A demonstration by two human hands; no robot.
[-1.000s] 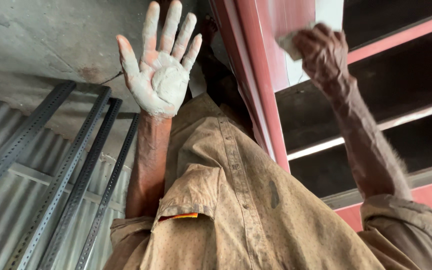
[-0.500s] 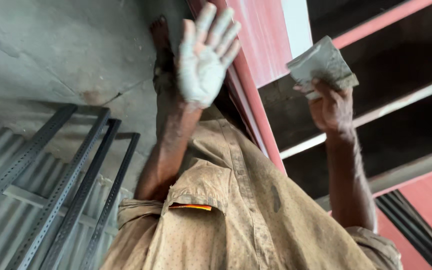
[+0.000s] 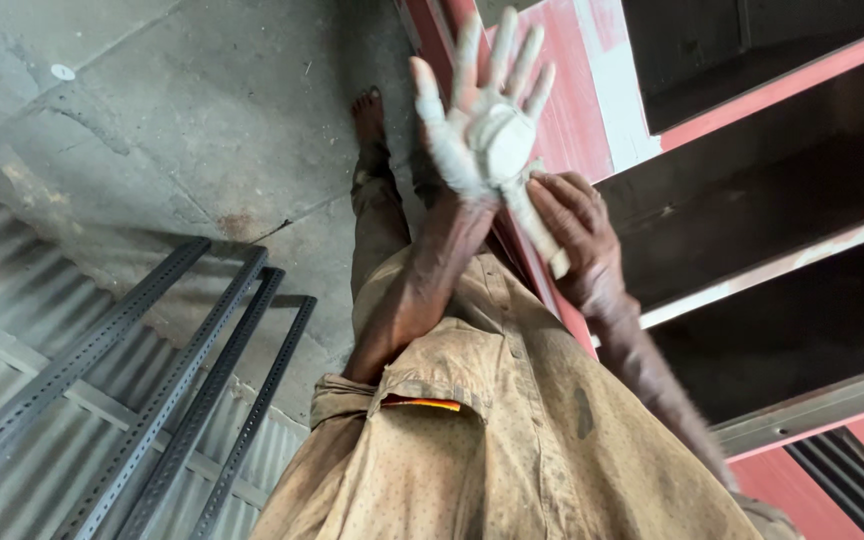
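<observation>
1. Leaning at the far left, four dark slotted metal bars [image 3: 152, 400] were seen propped over a corrugated sheet [image 3: 12, 470], with the bare concrete floor [image 3: 202, 120] beyond them.
2. The left hand [image 3: 487, 125] was held up at the centre, palm toward the camera. Its fingers were spread wide and nothing was gripped; the palm and fingers were coated in a white paste.
3. A pale folded sheet [image 3: 537, 230] was seen edge-on, laid against the heel of that palm. Its long axis ran aslant, the upper end pointing up and left into the palm and the lower end down and right.
4. The right hand [image 3: 577, 245] was closed around the lower part of the sheet, fingers curled over it. Which face was turned to the palm could not be told.
5. The step in hand was judged to be a pass of the sheet across the coated palm. A further stroke would call for the palm to be kept flat and the sheet drawn along its own length.
6. A red-painted metal frame [image 3: 572, 90] was seen just behind both hands, with dark shelving further right.
</observation>
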